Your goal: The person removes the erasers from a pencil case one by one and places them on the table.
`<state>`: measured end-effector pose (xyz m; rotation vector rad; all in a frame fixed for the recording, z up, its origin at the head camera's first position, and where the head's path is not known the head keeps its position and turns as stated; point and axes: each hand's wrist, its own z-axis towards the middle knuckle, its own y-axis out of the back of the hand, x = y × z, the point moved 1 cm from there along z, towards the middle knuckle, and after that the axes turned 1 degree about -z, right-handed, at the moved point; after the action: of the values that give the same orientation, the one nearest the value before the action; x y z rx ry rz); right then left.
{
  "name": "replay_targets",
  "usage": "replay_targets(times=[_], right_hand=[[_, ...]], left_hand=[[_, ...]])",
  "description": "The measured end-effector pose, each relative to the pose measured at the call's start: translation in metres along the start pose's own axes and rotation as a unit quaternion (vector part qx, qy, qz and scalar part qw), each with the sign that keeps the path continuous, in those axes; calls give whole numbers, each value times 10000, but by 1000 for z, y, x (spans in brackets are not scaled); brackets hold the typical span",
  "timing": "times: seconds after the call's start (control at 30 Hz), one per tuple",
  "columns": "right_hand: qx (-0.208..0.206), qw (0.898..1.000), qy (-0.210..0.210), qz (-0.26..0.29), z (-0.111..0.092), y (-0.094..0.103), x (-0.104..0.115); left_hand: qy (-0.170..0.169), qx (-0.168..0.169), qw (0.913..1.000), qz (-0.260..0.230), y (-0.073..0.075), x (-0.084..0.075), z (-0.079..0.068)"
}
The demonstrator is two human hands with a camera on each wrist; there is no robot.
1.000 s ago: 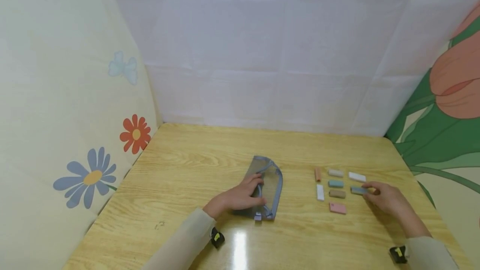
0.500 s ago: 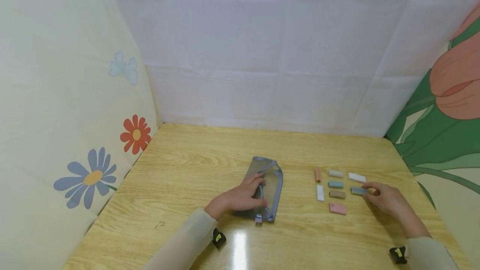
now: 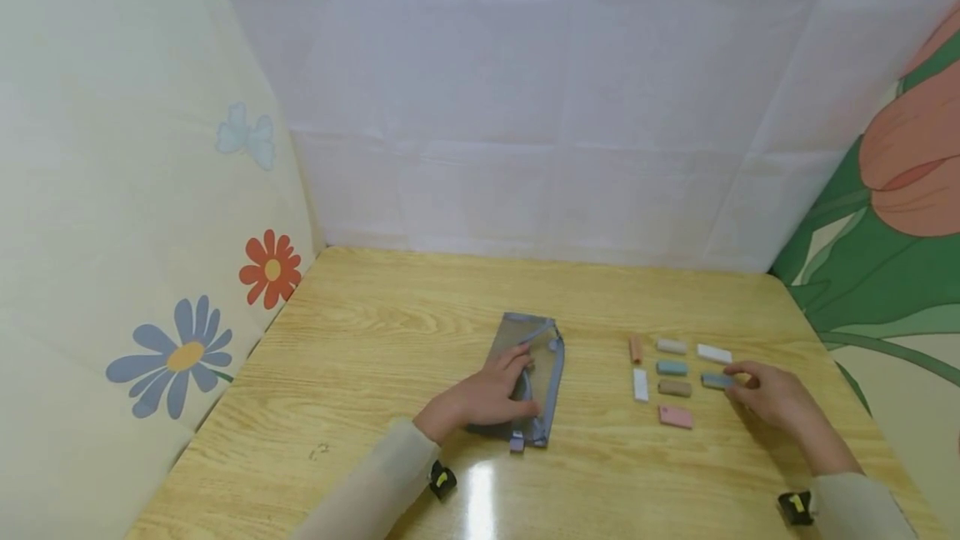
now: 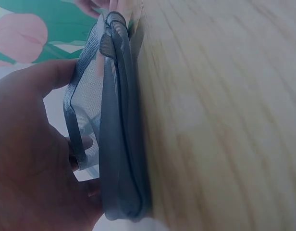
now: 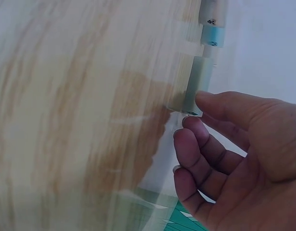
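My left hand lies over a grey mesh zip pouch in the head view, fingers spread across its opening. In the left wrist view the thumb and bent fingers hold the raised mesh flap away from the pouch's lower side. Farther right, my right hand has thumb and fingertips at the near end of a small grey-blue block. The right wrist view shows the thumb on that block, with the other fingers curled below it.
Left of the right hand lie small blocks: orange, white, beige, teal, brown and pink. Another white block is just behind the grey-blue one. Patterned curtains border the wooden table.
The left hand has shifted slightly to the right over the pouch, and the pouch's far right corner has changed shape a little. The right hand and the blocks stay where they were.
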<state>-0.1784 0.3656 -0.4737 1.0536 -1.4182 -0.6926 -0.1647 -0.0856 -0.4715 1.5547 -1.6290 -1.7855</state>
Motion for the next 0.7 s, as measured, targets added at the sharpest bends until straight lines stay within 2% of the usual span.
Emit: replay_targets(times=[0.23, 0.43, 0.7], right_hand=[[10, 10000, -13, 25, 0, 3, 1], [-1, 10000, -3, 38, 1, 5, 4], [-26, 10000, 78, 1, 1, 8, 10]], left_hand=[[-4, -74, 9994, 342, -3, -3, 1], [-49, -149, 9994, 303, -2, -9, 0], [-203, -342, 9976, 570, -3, -16, 3]])
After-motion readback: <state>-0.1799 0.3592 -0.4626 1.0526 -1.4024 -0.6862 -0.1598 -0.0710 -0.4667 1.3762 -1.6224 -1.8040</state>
